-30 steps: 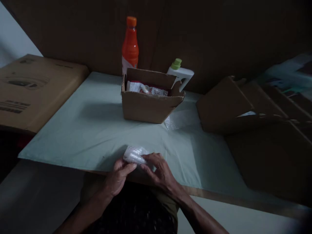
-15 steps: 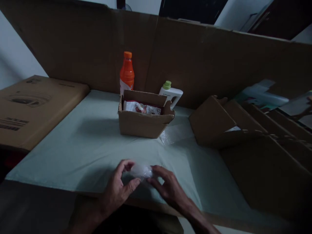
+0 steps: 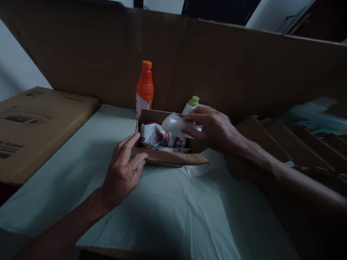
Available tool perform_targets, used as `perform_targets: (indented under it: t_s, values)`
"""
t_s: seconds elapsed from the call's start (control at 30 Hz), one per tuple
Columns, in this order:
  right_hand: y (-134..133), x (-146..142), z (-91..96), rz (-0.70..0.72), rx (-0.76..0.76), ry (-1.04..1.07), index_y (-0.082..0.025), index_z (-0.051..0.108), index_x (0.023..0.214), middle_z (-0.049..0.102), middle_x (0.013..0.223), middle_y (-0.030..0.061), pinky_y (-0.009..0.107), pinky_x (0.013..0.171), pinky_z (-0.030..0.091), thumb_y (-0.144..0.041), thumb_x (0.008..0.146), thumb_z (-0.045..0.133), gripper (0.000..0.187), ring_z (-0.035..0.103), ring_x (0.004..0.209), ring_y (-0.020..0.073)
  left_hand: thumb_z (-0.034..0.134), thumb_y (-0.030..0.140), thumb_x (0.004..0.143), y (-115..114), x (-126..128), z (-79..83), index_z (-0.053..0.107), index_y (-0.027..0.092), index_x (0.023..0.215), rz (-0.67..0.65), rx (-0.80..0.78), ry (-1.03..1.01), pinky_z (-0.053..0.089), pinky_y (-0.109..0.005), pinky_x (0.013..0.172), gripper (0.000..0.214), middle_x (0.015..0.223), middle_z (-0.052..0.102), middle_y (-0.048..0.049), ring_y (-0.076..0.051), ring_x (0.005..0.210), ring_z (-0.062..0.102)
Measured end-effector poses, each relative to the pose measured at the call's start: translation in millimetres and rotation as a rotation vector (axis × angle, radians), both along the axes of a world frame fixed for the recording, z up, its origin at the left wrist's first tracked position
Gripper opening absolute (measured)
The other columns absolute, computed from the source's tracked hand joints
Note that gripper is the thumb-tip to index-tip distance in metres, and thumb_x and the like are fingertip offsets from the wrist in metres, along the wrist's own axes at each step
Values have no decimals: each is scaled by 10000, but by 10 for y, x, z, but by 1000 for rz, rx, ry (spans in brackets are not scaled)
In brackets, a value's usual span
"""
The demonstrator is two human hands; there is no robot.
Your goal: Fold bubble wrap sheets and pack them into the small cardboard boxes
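Left hand (image 3: 123, 169) loosely spread against the box (image 3: 176, 159), right hand (image 3: 214, 126) pinching a clear wrapped bundle (image 3: 173, 123).
Half a second ago both hands held the bundle above the bench (image 3: 135, 216), lower centre; now the left touches the box's left corner, mid-frame, and the bundle is over the printed packet (image 3: 153, 135) inside, so handling seems to have shifted to the box. Behind stands an orange bottle (image 3: 145, 86), upper centre.

The carton (image 3: 173, 158) is reachable from above, with an orange bottle (image 3: 145, 88) and white bottle (image 3: 187, 109) obstructing behind.
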State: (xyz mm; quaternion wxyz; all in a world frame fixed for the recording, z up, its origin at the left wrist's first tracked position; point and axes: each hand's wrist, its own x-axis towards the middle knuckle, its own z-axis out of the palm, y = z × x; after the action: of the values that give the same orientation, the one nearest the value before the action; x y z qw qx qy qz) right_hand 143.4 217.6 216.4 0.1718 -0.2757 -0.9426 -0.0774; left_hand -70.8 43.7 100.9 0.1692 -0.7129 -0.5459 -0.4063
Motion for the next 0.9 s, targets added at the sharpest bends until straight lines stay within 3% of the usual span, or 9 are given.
perform_targets:
  t_s: [0.23, 0.33, 0.4, 0.5, 0.57, 0.63, 0.7, 0.8, 0.9]
  values:
    - [160, -733, -487, 7, -165, -461, -174, 773, 869, 759, 859, 83, 310, 681, 501, -166, 817, 752, 57, 718, 803, 245, 605, 122, 914, 51, -78, 71, 688, 224, 1031, -15, -13, -20, 492, -546, 1100, 176, 1527, 478, -107, -315, 1382, 499]
    - [165, -849, -679, 36, -196, -494, -166, 751, 779, 758, 766, 91, 279, 646, 501, -73, 803, 717, 101, 727, 733, 222, 600, 151, 920, 121, -99, 95, 694, 226, 1005, 2, -21, -17, 497, -543, 1096, 148, 1518, 494, -99, -314, 1374, 508]
    - [204, -833, -676, 53, -226, -483, -168, 767, 838, 768, 793, 88, 280, 647, 504, -69, 779, 733, 120, 731, 740, 225, 595, 156, 925, 174, -98, 106, 693, 215, 994, -1, -9, -23, 493, -535, 1102, 133, 1508, 499, -110, -313, 1373, 510]
    - [241, -620, -445, 65, -300, -351, -202, 782, 1011, 785, 900, 46, 288, 683, 506, -120, 802, 731, 230, 721, 778, 207, 579, 173, 942, 228, -94, 130, 681, 215, 1057, 6, 14, -80, 497, -513, 1105, 159, 1497, 500, -116, -301, 1359, 529]
    - [186, -317, -216, 8, -322, -132, -203, 777, 1060, 782, 927, 17, 275, 702, 498, -163, 858, 677, 229, 698, 784, 168, 585, 210, 947, 208, -114, 127, 627, 227, 1225, 16, 12, -152, 493, -508, 1115, 282, 1512, 481, -121, -301, 1376, 518]
    - [46, 100, -41, -147, -299, 130, -184, 779, 1054, 774, 912, 16, 269, 709, 488, -218, 902, 636, 211, 673, 771, 141, 618, 259, 932, 137, -169, 71, 515, 233, 1393, 16, -9, -248, 473, -518, 1134, 474, 1528, 463, -133, -311, 1395, 497]
    - [-154, 549, -15, -331, -274, 358, -176, 784, 1002, 760, 853, 27, 279, 685, 486, -281, 916, 629, 206, 656, 734, 142, 655, 306, 905, 60, -253, -57, 429, 245, 1477, 16, -76, -378, 460, -524, 1143, 619, 1510, 484, -136, -314, 1378, 510]
    - [-415, 1042, -331, -431, -440, 514, -171, 762, 1001, 754, 870, 55, 300, 669, 525, -331, 895, 651, 221, 681, 759, 179, 709, 360, 852, 74, -332, -327, 369, 260, 1520, 27, -242, -620, 471, -518, 1124, 756, 1520, 481, -141, -306, 1331, 548]
    - [-504, 1089, -881, -356, -680, 507, -151, 671, 1222, 737, 1133, 128, 315, 703, 569, -300, 846, 694, 405, 705, 937, 222, 745, 393, 786, 282, -234, -521, 396, 216, 1479, -50, -417, -838, 515, -493, 1069, 796, 1470, 533, -159, -295, 1249, 611]
